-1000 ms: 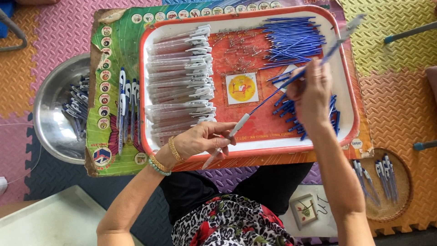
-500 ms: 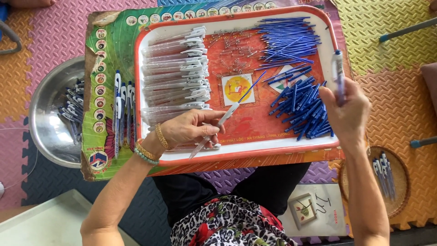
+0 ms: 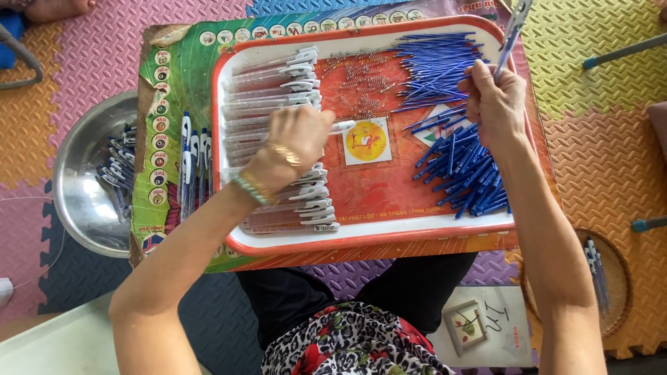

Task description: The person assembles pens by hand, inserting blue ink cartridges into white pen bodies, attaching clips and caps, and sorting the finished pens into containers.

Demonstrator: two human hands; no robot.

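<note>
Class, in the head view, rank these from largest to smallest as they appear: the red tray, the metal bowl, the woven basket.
1. red tray
2. metal bowl
3. woven basket, though the arm hides part of it, so its full size is unsure.

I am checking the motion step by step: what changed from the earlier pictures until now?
The left hand moved up from the tray's near edge onto the row of clear pen barrels, a white-tipped pen still in its fingers. The right hand swung back from the right side over the blue refills, still holding an assembled pen. The tray and metal bowl are unchanged.
</note>
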